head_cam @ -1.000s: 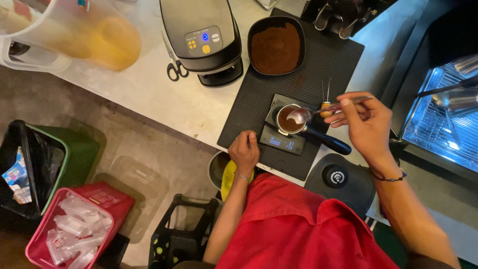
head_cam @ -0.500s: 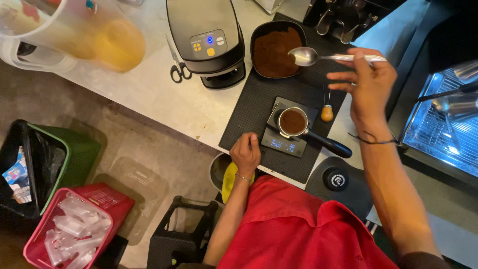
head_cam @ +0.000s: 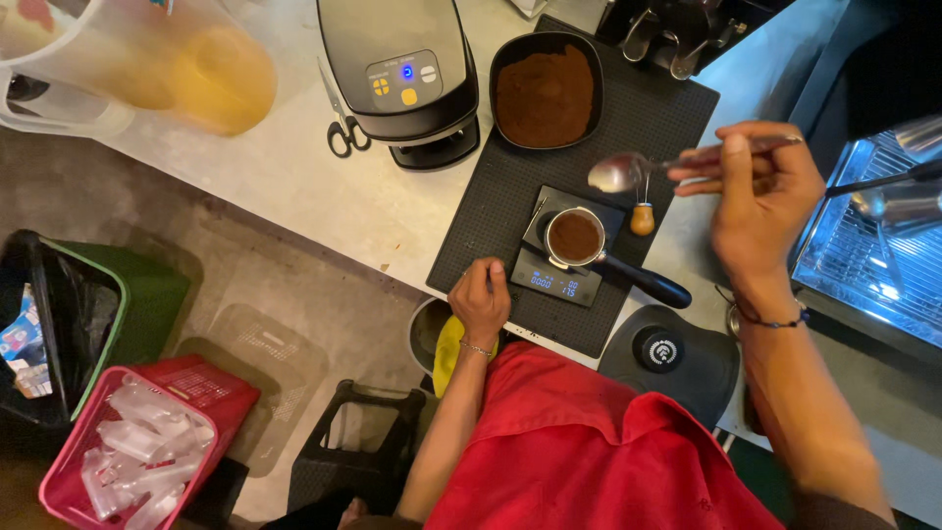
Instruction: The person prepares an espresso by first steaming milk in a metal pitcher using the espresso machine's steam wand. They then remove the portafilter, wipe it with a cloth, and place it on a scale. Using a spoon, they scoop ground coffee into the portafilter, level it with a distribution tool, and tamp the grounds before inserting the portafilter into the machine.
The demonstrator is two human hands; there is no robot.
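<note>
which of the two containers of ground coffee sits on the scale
The small round portafilter basket with the black handle sits on the scale, just below the spoon in the right hand. The wide black bowl rests on the mat behind it.

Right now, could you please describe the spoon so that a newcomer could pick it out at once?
Find the black ribbed mat on the pale counter. Above its right side, between the black dish of brown grounds and the filter basket on the small scale, the right hand holds a spoon. It is the only shiny metal piece raised in the air.
</note>
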